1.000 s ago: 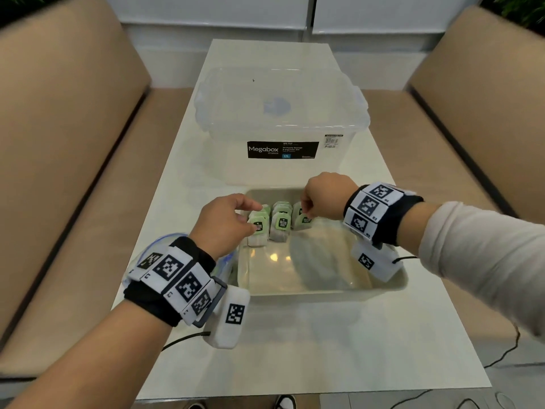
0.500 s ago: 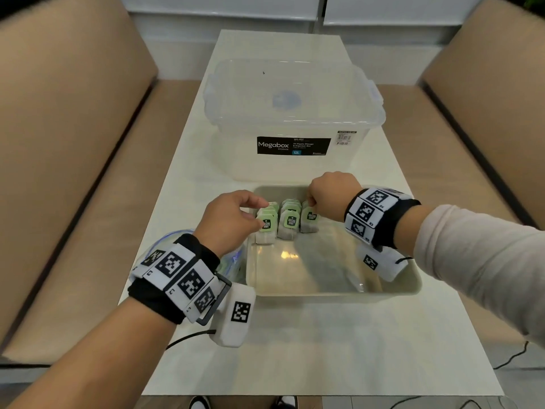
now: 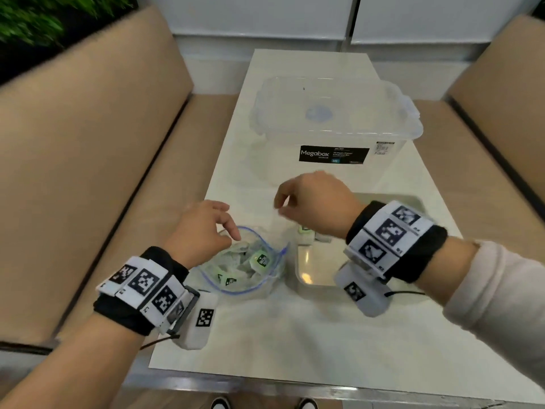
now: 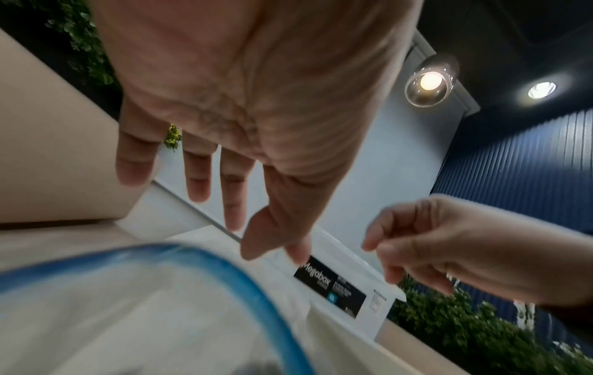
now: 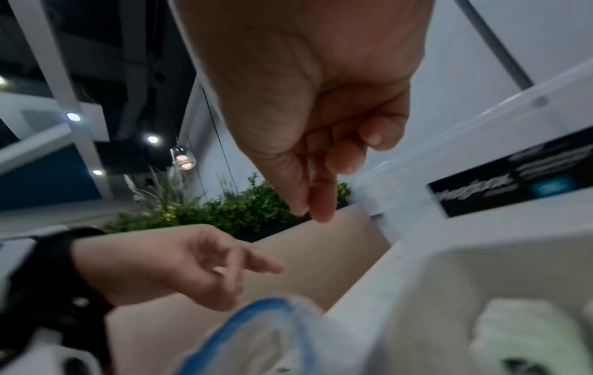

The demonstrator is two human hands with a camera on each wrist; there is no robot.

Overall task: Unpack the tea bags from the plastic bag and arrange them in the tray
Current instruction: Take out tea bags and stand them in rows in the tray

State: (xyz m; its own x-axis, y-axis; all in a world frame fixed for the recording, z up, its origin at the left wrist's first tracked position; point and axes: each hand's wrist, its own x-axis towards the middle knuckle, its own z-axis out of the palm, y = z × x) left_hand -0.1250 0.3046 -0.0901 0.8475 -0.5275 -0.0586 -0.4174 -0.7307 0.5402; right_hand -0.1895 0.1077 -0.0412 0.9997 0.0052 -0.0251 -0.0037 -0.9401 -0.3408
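Observation:
A clear zip bag [image 3: 236,270] with a blue rim [image 4: 224,263] lies open on the table, left of the tray, with several green-labelled tea bags [image 3: 261,259] inside. My left hand [image 3: 233,228] hovers over the bag's left rim, fingers loosely spread [image 4: 231,203] and holding nothing. My right hand [image 3: 280,202] hangs above the gap between bag and tray, thumb and forefinger touching [image 5: 313,215], other fingers curled, nothing in it. The pale tray [image 3: 300,278] is mostly hidden by my right wrist. A few tea bags [image 3: 305,231] stand at its far left end.
A clear Megabox storage box [image 3: 333,128] stands upside down just beyond the tray. Tan padded benches [image 3: 88,172] flank the narrow white table [image 3: 295,335] on both sides. Bare tabletop lies in front of bag and tray.
Both hands have left the row of tea bags in the tray and moved left toward the zip bag. The left hand let go of the tea bag it touched. The camera swung left.

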